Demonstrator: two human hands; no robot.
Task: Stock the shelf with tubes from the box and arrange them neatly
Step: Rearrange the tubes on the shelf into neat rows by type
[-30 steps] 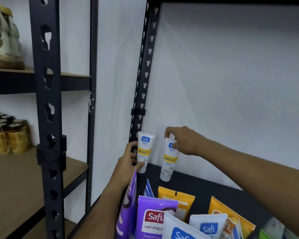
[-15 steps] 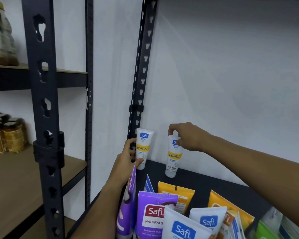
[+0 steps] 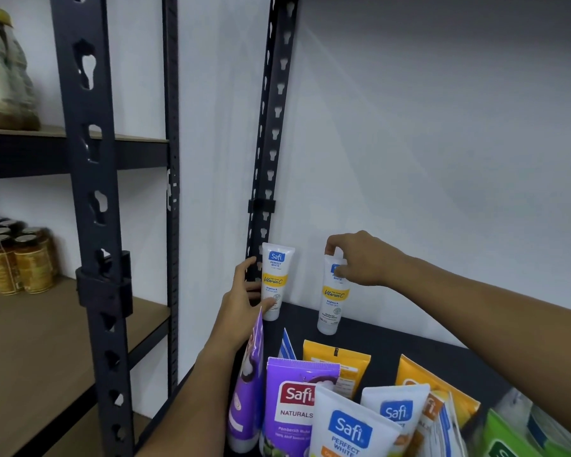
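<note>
While you hold both white tubes at the back of the dark shelf point(image 3: 393, 344), each one stands on its cap with its long side going up and down. The left tube point(image 3: 275, 283) sits in the back corner, right by the dark post point(image 3: 267, 143). The right tube point(image 3: 333, 300) stands apart from it, with a gap between them, and it leans a little. Your left hand point(image 3: 244, 300) holds the left tube low down, thumb in front. Your right hand point(image 3: 360, 258) pinches the flat top end of the right tube from above. The gap is what counts next, I think. The right tube lies to the right of its mate, so your right hand should slide it left until the two stand side by side and straight. Closer to you, more tubes point(image 3: 343, 427) stick up, purple, white and orange. Brown jars point(image 3: 17, 262) sit on the wooden shelf point(image 3: 47, 341) far to your left.
</note>
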